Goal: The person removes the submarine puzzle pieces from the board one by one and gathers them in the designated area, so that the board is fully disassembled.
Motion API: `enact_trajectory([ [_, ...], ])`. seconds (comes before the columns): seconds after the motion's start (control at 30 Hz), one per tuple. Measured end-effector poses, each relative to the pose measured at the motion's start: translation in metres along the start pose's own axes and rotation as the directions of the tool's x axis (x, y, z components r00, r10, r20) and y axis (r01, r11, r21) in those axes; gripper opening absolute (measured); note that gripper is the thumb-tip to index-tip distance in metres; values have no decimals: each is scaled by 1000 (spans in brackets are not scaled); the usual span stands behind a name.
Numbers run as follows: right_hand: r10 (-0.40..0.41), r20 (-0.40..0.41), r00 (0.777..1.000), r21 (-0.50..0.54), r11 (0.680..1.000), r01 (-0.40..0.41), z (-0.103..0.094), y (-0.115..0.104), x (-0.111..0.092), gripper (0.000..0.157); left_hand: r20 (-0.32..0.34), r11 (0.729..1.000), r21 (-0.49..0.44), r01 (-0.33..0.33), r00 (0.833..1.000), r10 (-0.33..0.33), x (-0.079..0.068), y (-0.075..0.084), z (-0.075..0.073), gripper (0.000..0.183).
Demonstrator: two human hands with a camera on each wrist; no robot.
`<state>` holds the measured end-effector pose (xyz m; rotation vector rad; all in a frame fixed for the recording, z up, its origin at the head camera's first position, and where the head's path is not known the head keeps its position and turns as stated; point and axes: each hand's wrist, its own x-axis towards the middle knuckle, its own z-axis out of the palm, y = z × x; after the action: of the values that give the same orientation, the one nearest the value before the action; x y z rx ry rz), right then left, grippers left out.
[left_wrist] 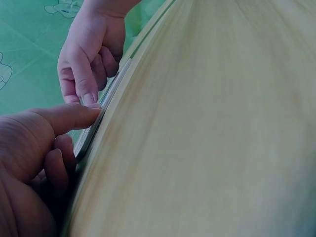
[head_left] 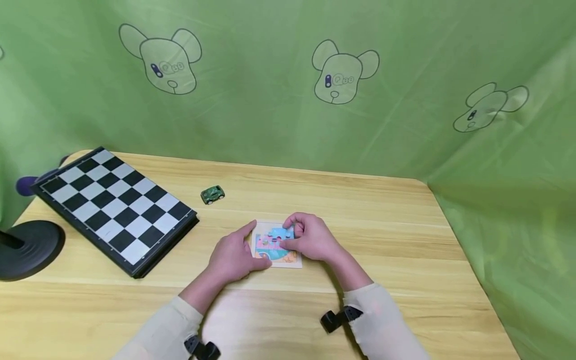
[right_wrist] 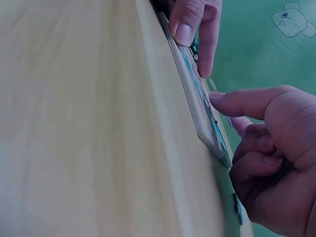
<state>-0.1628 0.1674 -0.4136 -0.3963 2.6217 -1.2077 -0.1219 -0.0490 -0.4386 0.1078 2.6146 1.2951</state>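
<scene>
Pale sleeves (head_left: 155,332) are seen lowest in the head view. Beyond them, a small jigsaw puzzle (head_left: 276,254) is laid flat on the wooden table (head_left: 405,240), its left side framed by the left hand (head_left: 233,254), thumb and forefinger spread. Its right side is reached over by the right hand (head_left: 312,237); whether a piece is pinched cannot be told. A checkered board (head_left: 117,205) and green toy car (head_left: 212,194) are set leftward. From the left wrist, the left thumb is shown at the puzzle's edge; from the right, the right thumb against its face.
</scene>
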Motion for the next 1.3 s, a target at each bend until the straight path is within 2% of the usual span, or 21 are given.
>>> enact_trajectory([
  [0.4, -16, -31, 999, 60, 998, 18, -22, 7, -15, 34, -4, 1000, 6, 11, 1000, -11, 0, 1, 0, 105],
  [1.3, 73, -93, 993, 65, 996, -67, -75, 56, -38, 40, -10, 1000, -10, 14, 1000, -14, -1, 2, 0, 105],
])
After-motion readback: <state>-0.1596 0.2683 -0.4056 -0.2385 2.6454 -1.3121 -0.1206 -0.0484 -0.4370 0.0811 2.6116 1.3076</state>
